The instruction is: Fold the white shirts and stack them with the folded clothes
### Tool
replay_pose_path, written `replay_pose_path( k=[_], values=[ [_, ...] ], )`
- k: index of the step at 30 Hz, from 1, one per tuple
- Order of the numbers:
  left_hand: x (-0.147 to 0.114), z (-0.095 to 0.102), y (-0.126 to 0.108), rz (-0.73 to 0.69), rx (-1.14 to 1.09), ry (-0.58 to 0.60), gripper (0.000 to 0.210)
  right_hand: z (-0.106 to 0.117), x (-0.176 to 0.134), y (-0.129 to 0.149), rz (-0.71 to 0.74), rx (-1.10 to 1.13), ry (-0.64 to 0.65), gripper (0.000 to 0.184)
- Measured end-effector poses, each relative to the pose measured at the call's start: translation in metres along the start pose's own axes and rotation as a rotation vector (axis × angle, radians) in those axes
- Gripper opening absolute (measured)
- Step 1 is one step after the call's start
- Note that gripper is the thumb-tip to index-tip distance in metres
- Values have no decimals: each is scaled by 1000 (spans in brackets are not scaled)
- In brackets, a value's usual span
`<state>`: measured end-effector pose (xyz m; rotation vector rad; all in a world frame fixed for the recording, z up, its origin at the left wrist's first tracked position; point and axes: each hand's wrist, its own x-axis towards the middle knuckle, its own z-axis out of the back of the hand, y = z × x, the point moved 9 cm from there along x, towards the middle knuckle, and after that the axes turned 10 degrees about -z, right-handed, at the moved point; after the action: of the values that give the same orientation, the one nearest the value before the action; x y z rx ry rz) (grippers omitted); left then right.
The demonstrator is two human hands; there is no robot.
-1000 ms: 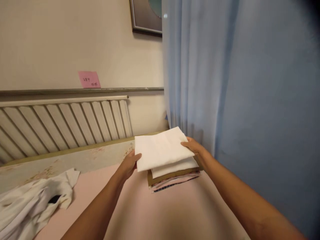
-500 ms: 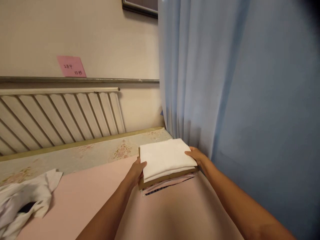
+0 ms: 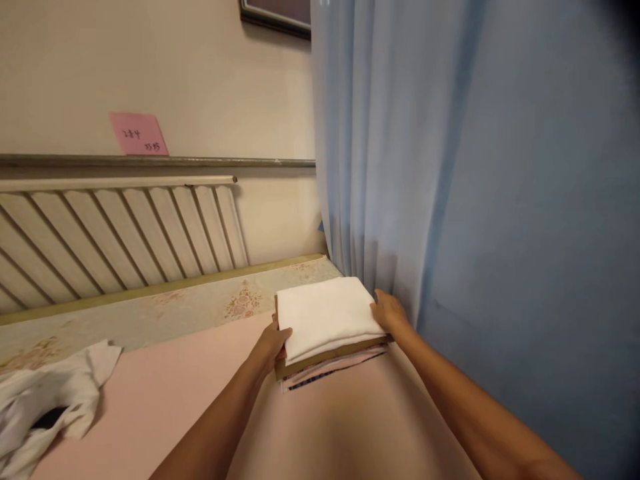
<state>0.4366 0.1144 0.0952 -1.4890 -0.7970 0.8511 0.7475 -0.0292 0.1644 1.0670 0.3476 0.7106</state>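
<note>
A stack of folded clothes rests on the pink sheet (image 3: pixel 200 367), a white folded garment (image 3: pixel 325 313) on top. Beneath it show the edges of a brown layer (image 3: pixel 310 363), a pink one and a dark striped one. My left hand (image 3: pixel 273 343) grips the stack's left side, thumb over the white garment and fingers hidden beneath. At the right edge, my right hand (image 3: pixel 393 312) is closed against the stack, its thumb side touching the white garment; its lower fingers are hidden.
A crumpled white garment (image 3: pixel 60 393) lies at the left. Behind the bed run a floral-patterned strip (image 3: pixel 190 300), a white radiator (image 3: pixel 125 233) and a metal rail (image 3: pixel 215 162) with a pink note (image 3: pixel 139 133) above. A blue curtain (image 3: pixel 380 147) hangs close on the right.
My right hand has shifted its hold on the right edge, its thumb drawn back from the top. The stack stays in place; the view has moved slightly.
</note>
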Motion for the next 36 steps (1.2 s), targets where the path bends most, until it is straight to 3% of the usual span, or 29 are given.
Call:
replay_pose_path(
  k=[3, 5, 7, 10, 13, 21, 27, 31, 36],
  values=[
    [3, 0, -2, -2, 41, 2, 51, -18, -12, 43, 142, -69, -28, 44],
    [4, 0, -3, 0, 65, 3, 51, -45, -22, 76, 280, -139, 8, 44],
    [2, 0, -2, 4, 91, 1, 50, -82, -36, 100, 449, -350, 52, 45],
    [0, 1, 0, 9, 137, -5, 49, -137, -48, 84, 414, -633, 195, 50],
    [-1, 2, 3, 20, 190, -13, 50, -162, -56, 55, 375, -726, 243, 54],
    [-6, 2, 8, 55, 277, -74, 43, -169, -53, 34, 435, -875, 156, 53],
    [-27, 18, 15, 107, 304, -141, 45, -176, -53, 25, 506, -940, 104, 52],
    [-70, 54, 36, 170, 296, -164, 61, -174, -57, 23, 581, -959, 62, 50],
    [-152, 138, 83, 284, 321, -247, 41, -168, -59, 29, 574, -966, 87, 47]
  ],
)
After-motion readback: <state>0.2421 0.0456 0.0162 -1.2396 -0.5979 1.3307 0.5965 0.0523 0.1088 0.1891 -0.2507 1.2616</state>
